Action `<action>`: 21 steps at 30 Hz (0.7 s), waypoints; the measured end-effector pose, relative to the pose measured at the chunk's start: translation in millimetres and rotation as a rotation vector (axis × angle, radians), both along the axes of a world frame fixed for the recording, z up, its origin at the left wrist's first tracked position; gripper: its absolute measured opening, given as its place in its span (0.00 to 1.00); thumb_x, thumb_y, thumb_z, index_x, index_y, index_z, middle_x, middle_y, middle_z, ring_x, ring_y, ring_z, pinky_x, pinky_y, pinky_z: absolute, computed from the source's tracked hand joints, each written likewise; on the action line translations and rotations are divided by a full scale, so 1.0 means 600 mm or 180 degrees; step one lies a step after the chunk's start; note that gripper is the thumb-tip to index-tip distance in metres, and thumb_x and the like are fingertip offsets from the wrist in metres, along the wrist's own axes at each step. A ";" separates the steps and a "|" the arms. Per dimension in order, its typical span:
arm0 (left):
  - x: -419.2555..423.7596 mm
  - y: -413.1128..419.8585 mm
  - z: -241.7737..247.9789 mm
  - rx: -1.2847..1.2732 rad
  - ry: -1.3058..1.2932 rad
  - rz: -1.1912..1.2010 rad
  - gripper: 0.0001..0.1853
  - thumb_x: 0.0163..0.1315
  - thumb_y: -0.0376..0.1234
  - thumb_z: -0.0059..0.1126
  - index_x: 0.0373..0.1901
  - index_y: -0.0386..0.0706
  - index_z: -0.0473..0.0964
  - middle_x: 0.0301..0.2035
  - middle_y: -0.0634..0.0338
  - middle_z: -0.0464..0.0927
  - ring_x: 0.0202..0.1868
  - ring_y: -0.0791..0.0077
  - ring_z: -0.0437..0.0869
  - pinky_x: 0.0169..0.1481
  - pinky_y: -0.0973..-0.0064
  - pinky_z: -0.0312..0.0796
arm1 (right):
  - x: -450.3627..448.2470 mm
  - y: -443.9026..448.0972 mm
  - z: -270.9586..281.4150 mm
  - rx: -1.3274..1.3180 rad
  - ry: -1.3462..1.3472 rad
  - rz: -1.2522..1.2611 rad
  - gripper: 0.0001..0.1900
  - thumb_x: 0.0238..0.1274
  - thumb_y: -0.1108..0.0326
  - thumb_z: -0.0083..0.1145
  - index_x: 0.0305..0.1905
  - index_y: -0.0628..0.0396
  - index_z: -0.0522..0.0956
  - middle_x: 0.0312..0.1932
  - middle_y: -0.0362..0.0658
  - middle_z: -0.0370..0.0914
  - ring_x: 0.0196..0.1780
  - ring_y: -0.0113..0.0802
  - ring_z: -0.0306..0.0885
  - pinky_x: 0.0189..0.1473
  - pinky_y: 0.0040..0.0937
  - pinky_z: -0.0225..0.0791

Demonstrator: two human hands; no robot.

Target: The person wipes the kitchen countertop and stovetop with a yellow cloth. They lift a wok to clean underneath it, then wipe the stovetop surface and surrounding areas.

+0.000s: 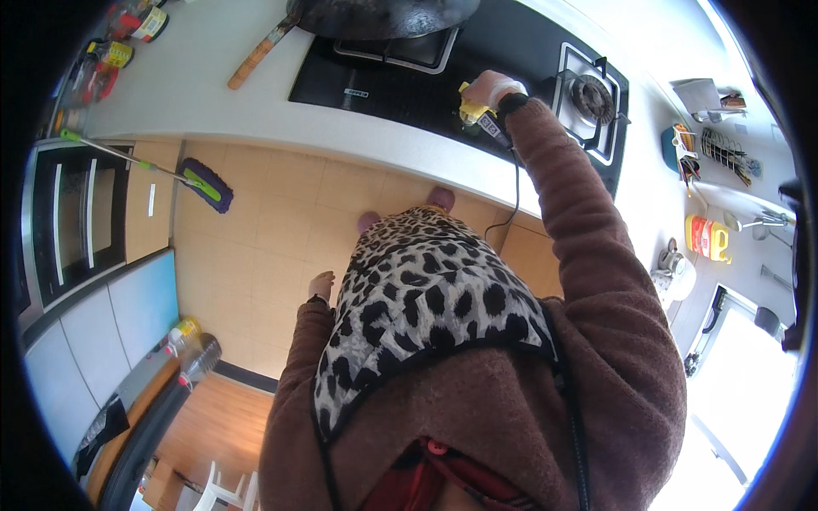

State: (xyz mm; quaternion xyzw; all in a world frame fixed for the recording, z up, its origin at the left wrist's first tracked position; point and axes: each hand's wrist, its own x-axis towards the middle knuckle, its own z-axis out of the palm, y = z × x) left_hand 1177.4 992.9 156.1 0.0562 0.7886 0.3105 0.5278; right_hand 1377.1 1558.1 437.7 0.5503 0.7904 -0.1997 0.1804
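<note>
My right hand (493, 89) presses a crumpled yellow cloth (473, 112) onto the black glass gas hob (396, 92), between its two burners. A strip with printed codes (491, 128) hangs below that wrist, and a black cord (516, 191) runs down past the counter edge. To the right of this hand is a burner with its pan support (591, 99). A dark wok (383, 16) with a wooden handle (262, 54) sits over the left burner. My left hand (321, 285) hangs beside the leopard-print apron (422, 287), fingers loosely bent, with nothing seen in it.
Sauce bottles (115, 54) line the counter's left end. A flat mop (208, 185) leans near the built-in oven (77, 217). Plastic bottles (199, 358) stand low at left. A kettle (671, 259) and a yellow-handled jug (706, 236) are at right, near hanging utensils (760, 223).
</note>
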 end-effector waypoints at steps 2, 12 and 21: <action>0.002 -0.004 -0.002 -0.0018 -0.0079 0.0358 0.18 0.57 0.34 0.51 0.46 0.34 0.77 0.40 0.51 0.81 0.39 0.70 0.82 0.44 0.76 0.73 | 0.018 0.019 -0.002 0.0215 -0.0084 -0.0051 0.20 0.55 0.51 0.57 0.45 0.55 0.82 0.41 0.49 0.81 0.44 0.42 0.81 0.44 0.35 0.71; 0.010 -0.008 0.014 -0.0299 0.0074 -0.0226 0.19 0.64 0.36 0.45 0.48 0.31 0.74 0.43 0.48 0.80 0.44 0.67 0.82 0.49 0.75 0.74 | 0.033 0.035 -0.040 0.0853 0.1643 0.1635 0.14 0.57 0.64 0.59 0.49 0.49 0.78 0.49 0.43 0.74 0.51 0.43 0.73 0.55 0.34 0.67; 0.002 -0.004 0.035 -0.0248 0.0286 0.0028 0.19 0.54 0.35 0.53 0.46 0.35 0.78 0.38 0.53 0.82 0.37 0.70 0.81 0.44 0.75 0.73 | 0.061 -0.006 -0.037 0.0809 0.1065 0.1362 0.16 0.54 0.68 0.63 0.50 0.47 0.78 0.52 0.44 0.73 0.54 0.45 0.70 0.57 0.37 0.65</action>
